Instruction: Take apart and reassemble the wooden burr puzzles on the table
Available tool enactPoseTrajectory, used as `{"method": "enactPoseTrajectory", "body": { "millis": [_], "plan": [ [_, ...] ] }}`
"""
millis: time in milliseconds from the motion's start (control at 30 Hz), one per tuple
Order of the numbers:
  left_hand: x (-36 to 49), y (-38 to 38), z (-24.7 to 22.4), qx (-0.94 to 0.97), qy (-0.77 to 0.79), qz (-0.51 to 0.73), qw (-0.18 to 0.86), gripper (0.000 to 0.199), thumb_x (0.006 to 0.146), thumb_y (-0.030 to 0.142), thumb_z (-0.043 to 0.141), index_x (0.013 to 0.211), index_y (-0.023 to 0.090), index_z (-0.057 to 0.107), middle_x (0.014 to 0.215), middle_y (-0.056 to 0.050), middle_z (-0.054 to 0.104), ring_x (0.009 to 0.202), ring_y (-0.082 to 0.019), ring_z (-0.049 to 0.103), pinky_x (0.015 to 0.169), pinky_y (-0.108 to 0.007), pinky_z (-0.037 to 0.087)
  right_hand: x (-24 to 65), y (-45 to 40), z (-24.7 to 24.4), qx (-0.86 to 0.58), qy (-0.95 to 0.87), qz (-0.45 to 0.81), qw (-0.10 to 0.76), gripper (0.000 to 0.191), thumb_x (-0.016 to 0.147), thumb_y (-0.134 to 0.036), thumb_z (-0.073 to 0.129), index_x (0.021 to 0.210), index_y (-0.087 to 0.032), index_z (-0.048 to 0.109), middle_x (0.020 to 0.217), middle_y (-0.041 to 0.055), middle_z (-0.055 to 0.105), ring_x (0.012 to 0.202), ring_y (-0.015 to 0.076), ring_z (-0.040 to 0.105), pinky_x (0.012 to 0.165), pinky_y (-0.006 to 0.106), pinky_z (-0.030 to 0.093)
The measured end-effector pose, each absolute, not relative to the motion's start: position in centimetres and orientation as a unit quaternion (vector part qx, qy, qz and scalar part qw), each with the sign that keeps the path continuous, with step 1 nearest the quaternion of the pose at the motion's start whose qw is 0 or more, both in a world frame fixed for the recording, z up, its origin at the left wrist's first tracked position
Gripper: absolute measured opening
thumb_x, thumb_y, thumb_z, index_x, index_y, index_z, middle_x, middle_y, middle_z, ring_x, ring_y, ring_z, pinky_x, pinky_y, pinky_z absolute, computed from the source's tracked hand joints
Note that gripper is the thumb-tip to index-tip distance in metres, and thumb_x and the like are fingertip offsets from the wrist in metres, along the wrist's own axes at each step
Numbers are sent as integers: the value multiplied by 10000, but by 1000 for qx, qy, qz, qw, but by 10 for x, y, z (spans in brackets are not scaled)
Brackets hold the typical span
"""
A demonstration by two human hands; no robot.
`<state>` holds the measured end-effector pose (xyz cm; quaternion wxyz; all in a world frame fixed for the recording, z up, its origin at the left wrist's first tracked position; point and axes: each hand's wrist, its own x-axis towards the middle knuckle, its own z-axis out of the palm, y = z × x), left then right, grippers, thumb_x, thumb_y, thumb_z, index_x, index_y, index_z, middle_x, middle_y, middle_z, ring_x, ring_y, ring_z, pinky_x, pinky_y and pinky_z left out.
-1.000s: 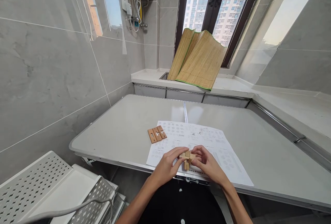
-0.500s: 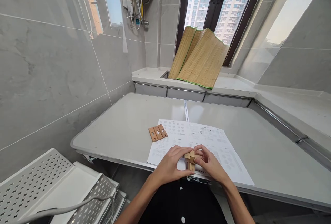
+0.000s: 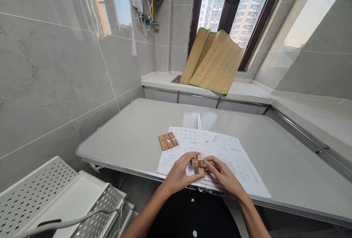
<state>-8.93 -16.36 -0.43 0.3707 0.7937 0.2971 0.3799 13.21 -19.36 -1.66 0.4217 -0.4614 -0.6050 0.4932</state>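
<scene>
Between my two hands is a small wooden block puzzle (image 3: 200, 164), made of crossed light-wood pieces, one marked with a dark character like a 2. My left hand (image 3: 180, 172) grips it from the left, fingers at the top and thumb at the bottom. Fingertips of my right hand (image 3: 222, 174) pinch its right side. Beneath lies a white printed sheet (image 3: 233, 161) with small diagrams. Flat brown wooden pieces with cut-outs (image 3: 168, 141) lie side by side at the sheet's upper left corner.
The pale table (image 3: 132, 131) has its front edge close to my body. White perforated racks (image 3: 41, 190) with a grey cable stand at the lower left. A bamboo mat (image 3: 217, 62) leans at the window behind the table.
The block puzzle has turned and shifted slightly left and up, so the marked face now shows on its right. Both hands moved a little with it, still holding it.
</scene>
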Motion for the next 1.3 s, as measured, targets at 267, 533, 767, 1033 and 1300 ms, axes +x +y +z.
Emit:
{"method": "enactPoseTrajectory", "body": {
  "millis": [267,533,767,1033,1300],
  "plan": [
    [-89,-166,-1,813,285,380,336,603,889,354,782,1436,319,532,1411,-80,629,1319,-295,584,1121,-472,492,133,-192,-17,-465,-622,475,414,492,974,-685,522,1109,-258,726,1100,69,733,941,278,706,953,418,562],
    [-90,-162,-9,805,315,363,348,874,775,284,875,1526,355,432,1497,-79,541,1372,-314,527,1167,-491,454,136,-188,-28,-481,-606,475,418,489,982,-680,524,1140,-255,708,1186,71,725,887,256,724,962,428,552],
    [-91,-159,-19,797,349,361,334,803,816,264,815,1517,335,430,1517,-89,515,1342,-324,544,1164,-512,453,195,-161,-28,-550,-576,392,461,524,974,-686,489,1110,-222,690,1244,113,724,1096,309,708,975,433,560],
    [-89,-158,-21,794,363,364,325,685,858,234,756,1468,318,457,1462,-78,554,1337,-301,540,1155,-491,460,300,-118,-31,-803,-463,130,353,481,907,-534,456,1029,-152,721,1110,240,766,1100,406,696,929,483,508],
    [-89,-158,-18,789,375,360,327,586,892,261,722,1427,318,488,1383,-57,606,1296,-272,568,1128,-458,482,292,-154,-54,-827,-451,70,330,654,896,-634,435,1183,-116,713,1241,255,728,1103,412,695,899,464,523]
  ]
}}
